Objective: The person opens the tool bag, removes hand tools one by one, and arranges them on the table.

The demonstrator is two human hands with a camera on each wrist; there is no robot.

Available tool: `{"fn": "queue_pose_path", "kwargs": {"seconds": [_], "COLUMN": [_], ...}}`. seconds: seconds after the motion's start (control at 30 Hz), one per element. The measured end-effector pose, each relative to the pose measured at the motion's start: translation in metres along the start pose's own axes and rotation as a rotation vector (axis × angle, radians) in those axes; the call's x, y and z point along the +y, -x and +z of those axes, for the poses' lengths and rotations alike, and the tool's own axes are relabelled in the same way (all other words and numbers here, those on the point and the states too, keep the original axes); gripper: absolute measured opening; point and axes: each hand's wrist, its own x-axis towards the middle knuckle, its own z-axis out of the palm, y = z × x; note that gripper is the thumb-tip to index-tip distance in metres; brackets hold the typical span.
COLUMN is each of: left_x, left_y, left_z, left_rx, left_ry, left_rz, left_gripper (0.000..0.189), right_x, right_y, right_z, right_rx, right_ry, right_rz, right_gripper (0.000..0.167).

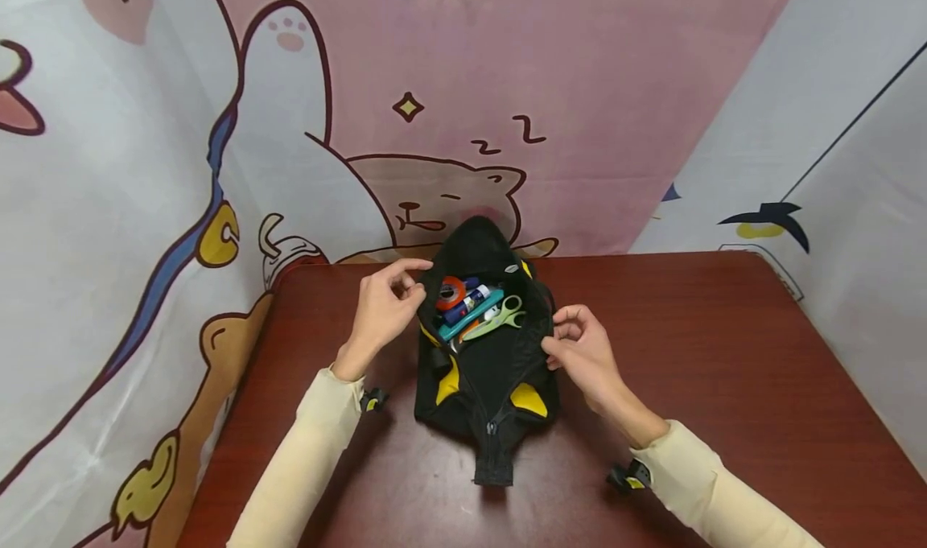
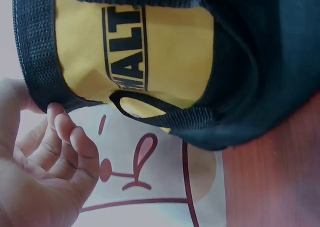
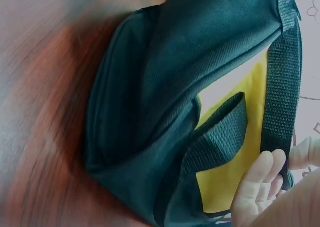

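A black and yellow tool bag (image 1: 500, 364) stands unzipped on the table, its mouth spread wide. At the left rim, my left hand (image 1: 387, 306) pinches the black edge band between thumb and fingers; the left wrist view shows that hand (image 2: 55, 172) beside a yellow side panel with lettering. My right hand (image 1: 588, 356) pinches the opposite rim, and in the right wrist view its fingertips (image 3: 270, 162) lie on the band. Inside the bag are light green scissors (image 1: 508, 312), an orange tape roll (image 1: 461, 290), a blue glue stick (image 1: 467, 304) and a long teal item (image 1: 452, 327).
The reddish-brown table (image 1: 702, 339) extends on both sides of the bag. Behind it hangs a cartoon-printed cloth (image 1: 579, 89), close to the bag's far end. A webbing handle loop (image 3: 220, 142) sticks out from the bag's side.
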Motion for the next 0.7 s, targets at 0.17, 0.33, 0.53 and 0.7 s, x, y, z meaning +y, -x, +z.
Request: {"fn": "queue_pose_path", "kwargs": {"seconds": [0.17,0.33,0.53,0.7], "left_x": [-0.005,-0.007,-0.012,-0.014], "left_y": [0.006,0.003,-0.001,0.002], "left_z": [-0.011,-0.021,-0.029,-0.03], "left_rx": [0.026,0.045,0.099,0.12], "left_ry": [-0.009,0.011,0.048,0.056], "left_rz": [-0.022,-0.012,0.012,0.014], "left_gripper": [0.035,0.038,0.04,0.036], "right_x": [0.001,-0.006,-0.012,-0.013], "right_y": [0.003,0.002,-0.001,-0.001], "right_z": [-0.01,-0.022,-0.038,-0.041], "right_rx": [0.039,0.063,0.073,0.069], "right_ry": [-0.011,-0.014,-0.004,-0.019], "right_rz": [0.019,0.004,-0.01,0.001], "right_gripper": [0.035,0.033,0.032,0.033]}}
